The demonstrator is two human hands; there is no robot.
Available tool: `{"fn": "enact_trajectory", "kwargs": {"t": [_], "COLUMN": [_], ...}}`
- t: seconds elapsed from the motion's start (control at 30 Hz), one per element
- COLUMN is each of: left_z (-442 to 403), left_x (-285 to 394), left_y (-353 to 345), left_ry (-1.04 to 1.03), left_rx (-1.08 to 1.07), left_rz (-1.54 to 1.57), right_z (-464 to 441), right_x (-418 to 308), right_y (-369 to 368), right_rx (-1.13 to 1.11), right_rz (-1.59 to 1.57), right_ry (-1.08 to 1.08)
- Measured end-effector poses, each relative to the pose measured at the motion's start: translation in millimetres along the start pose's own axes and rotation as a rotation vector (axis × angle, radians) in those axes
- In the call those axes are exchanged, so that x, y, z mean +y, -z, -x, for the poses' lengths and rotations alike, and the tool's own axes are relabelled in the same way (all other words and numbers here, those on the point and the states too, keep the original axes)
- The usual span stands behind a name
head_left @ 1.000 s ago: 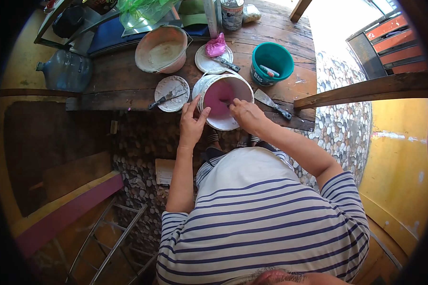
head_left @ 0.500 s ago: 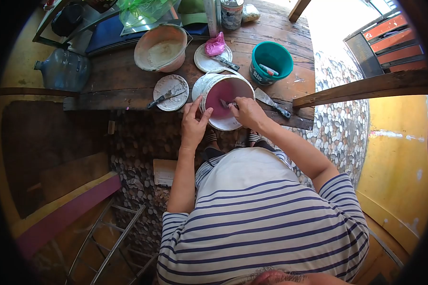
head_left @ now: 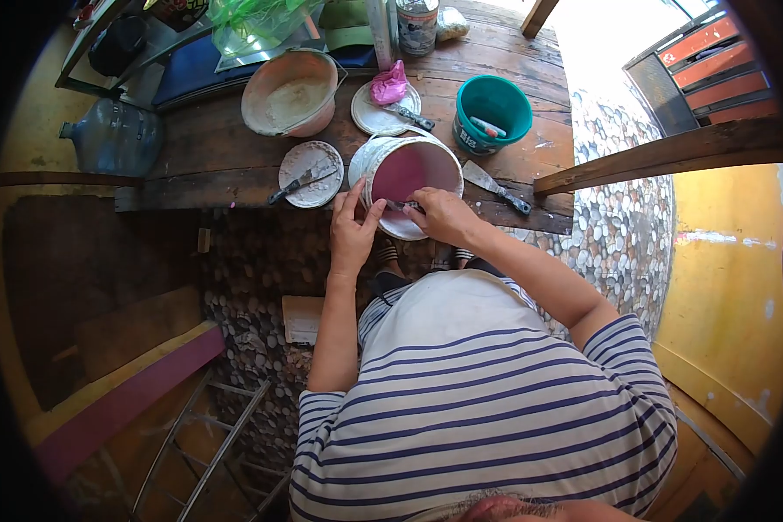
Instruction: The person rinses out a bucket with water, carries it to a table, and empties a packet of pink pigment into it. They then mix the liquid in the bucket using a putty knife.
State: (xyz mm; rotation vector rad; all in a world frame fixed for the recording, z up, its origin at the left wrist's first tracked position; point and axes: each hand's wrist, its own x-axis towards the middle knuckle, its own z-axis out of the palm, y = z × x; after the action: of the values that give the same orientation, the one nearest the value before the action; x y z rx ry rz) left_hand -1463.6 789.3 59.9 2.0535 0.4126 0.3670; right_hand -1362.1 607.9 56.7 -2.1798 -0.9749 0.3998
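Working a tool inside the white bucket, the person appears to be partway through this step: pink material is already in the bucket, and the tool and right hand are at its mouth, so the work there looks under way rather than finished. How deep or how even the pink is, and so how much is left to do, cannot be told from here.

The bucket sits at the near edge of the tabletop, tilted so that its mouth faces the person. To its left lies a white lid with a scraper across it; to its right lies a putty knife. Neither of these tools is in a hand.

The right hand is curled closed around the tool's handle, mostly hiding it. The left hand is partly open, fingers spread against the bucket's side and thumb near the rim, close to the tool; whether it grips the bucket or only steadies it, I cannot tell.
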Motion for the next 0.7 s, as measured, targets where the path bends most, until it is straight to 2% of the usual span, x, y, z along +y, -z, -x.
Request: {"fn": "enact_trajectory", "kwargs": {"t": [0.17, 0.33, 0.47, 0.57, 0.7], "left_z": [-1.1, -2.7, -4.1, -6.3, -7.2], "left_x": [-0.9, 0.0, 1.6, 0.3, -1.2], "left_y": [0.9, 0.3, -0.3, 0.1, 2.5], "left_ry": [-0.012, -0.014, 0.023, 0.015, 0.036], "left_rx": [0.011, 0.002, -0.027, -0.011, -0.002], "left_rz": [-0.009, -0.029, -0.014, 0.001, 0.022], "right_z": [0.1, -12.7, -17.5, -5.0, -3.0], "right_x": [16.2, 15.4, 12.9, 7.7, 6.2], "right_y": [9.4, 17.7, 6.7, -4.6, 5.9], "right_rx": [-0.019, 0.148, 0.165, -0.004, -0.08], "right_rz": [0.114, 0.265, 0.306, 0.27, 0.277], "right_ry": [-0.068, -0.072, -0.003, 0.11, 0.104]}}
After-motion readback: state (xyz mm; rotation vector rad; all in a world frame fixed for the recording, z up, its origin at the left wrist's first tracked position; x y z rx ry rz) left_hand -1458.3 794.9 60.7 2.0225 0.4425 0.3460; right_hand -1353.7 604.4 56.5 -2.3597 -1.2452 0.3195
